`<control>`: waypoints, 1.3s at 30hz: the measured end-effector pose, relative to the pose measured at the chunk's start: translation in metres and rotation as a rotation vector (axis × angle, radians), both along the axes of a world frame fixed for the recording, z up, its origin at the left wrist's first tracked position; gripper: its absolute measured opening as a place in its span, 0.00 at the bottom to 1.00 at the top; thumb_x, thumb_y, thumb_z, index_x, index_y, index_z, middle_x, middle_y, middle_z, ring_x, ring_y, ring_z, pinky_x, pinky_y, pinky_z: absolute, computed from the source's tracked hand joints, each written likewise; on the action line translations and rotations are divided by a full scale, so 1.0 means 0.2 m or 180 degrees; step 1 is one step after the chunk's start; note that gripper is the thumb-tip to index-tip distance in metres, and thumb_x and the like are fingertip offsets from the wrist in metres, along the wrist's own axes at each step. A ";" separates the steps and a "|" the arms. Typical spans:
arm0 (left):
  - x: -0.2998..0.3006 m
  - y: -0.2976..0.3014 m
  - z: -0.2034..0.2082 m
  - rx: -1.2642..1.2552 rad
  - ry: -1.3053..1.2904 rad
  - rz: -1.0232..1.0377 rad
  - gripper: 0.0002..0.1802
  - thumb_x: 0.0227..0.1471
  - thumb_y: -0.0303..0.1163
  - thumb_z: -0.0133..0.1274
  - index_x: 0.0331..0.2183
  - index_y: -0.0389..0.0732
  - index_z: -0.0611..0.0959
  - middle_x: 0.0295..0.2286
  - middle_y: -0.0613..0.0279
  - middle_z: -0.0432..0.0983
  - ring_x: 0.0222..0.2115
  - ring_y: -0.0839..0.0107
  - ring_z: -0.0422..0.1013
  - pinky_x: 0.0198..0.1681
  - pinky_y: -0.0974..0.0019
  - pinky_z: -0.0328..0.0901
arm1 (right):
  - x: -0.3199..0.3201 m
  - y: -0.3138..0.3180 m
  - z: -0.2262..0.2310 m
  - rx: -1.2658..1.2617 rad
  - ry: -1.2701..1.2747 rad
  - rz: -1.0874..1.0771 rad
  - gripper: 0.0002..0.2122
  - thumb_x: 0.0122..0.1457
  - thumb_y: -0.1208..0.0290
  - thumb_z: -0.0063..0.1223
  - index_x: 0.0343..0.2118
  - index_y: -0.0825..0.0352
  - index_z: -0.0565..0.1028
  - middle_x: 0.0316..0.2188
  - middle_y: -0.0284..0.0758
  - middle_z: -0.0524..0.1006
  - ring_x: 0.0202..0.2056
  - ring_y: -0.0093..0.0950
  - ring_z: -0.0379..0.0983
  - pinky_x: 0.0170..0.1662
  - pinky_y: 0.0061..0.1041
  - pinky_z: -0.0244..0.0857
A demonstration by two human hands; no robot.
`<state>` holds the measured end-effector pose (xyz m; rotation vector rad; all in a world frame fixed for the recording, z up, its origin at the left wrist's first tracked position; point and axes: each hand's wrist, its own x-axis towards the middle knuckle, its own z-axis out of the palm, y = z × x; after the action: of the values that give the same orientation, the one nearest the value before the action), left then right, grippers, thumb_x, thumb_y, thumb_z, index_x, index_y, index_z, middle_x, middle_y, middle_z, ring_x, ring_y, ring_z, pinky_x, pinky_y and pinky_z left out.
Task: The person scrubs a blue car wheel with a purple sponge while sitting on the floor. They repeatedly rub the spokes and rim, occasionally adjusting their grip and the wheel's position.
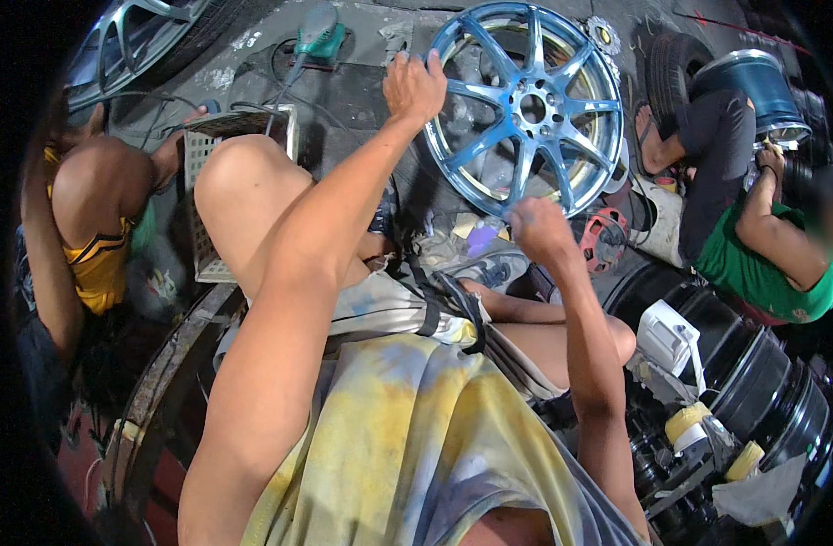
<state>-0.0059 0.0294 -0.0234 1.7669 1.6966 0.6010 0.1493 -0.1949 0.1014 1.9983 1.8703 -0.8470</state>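
A blue multi-spoke alloy wheel rim [530,71] stands tilted in front of me, its bare spoked face toward me. At its upper left edge my left hand [415,88] is closed over the lip, fingertips on the outer ring. My right hand [544,229] is against the bottom edge of the wheel, fingers curled in and slightly blurred. Whatever lies under those fingers is hidden. Just below the wheel, a purple scrap [481,239] lies among crumpled pale pieces between my legs.
A green power sander [320,41] with a cord lies at the upper left, near a cream plastic crate [201,196]. A red reel-like part [603,238] is by my right hand. Black rims [744,364] are stacked at right. One person sits at each side; the right one handles another blue rim [753,91].
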 end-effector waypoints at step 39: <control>-0.01 0.01 -0.02 0.0054 -0.0003 -0.0020 0.33 0.66 0.50 0.41 0.39 0.27 0.86 0.46 0.37 0.76 0.50 0.41 0.71 0.55 0.45 0.66 | -0.25 -0.38 -0.14 0.2544 0.0307 -0.1191 0.12 0.61 0.75 0.57 0.48 0.67 0.82 0.34 0.45 0.72 0.36 0.44 0.70 0.38 0.41 0.64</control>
<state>-0.0072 0.0313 -0.0269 1.7827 1.6894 0.6152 0.0988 -0.2705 0.0730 2.8819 2.1362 -0.2643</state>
